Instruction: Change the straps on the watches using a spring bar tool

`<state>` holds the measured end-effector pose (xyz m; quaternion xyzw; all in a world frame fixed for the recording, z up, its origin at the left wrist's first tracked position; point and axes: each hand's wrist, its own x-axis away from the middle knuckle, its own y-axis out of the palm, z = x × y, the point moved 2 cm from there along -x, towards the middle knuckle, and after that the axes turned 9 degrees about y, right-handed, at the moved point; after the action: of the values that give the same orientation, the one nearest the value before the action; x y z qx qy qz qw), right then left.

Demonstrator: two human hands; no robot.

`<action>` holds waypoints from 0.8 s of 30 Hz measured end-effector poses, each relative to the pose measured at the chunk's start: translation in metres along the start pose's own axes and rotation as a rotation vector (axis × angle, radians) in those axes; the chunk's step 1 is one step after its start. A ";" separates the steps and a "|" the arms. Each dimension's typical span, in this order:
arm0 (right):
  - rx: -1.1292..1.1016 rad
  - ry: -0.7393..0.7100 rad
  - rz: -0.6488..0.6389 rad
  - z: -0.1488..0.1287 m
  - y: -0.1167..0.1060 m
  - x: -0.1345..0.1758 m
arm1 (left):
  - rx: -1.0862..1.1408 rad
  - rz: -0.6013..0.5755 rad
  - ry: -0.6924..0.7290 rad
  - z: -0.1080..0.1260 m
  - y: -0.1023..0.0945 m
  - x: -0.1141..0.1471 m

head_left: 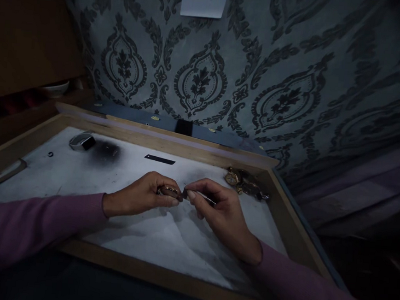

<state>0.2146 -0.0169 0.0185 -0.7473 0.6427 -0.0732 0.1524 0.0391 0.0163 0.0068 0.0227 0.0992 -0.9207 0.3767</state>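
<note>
My left hand (146, 195) is closed around a round, gold-rimmed watch (169, 192), held edge-on between thumb and fingers. A short dark strip end juts from it toward the right. Facing it, my right hand (213, 202) pinches a thin, pale metal tool (207, 198); its exact kind is hard to make out in the dim light. The fingertips of both hands nearly meet above a white sheet (165, 239). Just behind my right hand lies a pile of watches (247, 182), with one gold dial (232, 176) showing.
A wooden frame (183, 273) borders the white sheet. On the sheet lie a flat black blade-like strip (159, 159), a silver boxy object (82, 141) and a small dark ring (50, 154). A patterned wall (200, 80) rises behind; a curved tan object (4, 174) lies left.
</note>
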 end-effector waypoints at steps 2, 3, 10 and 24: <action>0.043 -0.056 0.009 0.000 0.000 0.001 | 0.000 -0.002 -0.005 0.000 0.000 0.000; 0.062 -0.085 0.012 0.000 0.000 0.001 | 0.001 -0.002 -0.005 0.000 0.000 0.000; 0.212 -0.275 0.041 -0.002 -0.001 0.002 | 0.018 -0.012 -0.028 0.000 0.001 0.001; 0.371 -0.515 0.009 -0.003 0.003 0.007 | -0.068 -0.047 -0.017 -0.002 0.002 0.006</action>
<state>0.2118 -0.0242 0.0196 -0.6978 0.5620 0.0032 0.4441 0.0363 0.0110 0.0034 -0.0003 0.1280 -0.9256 0.3562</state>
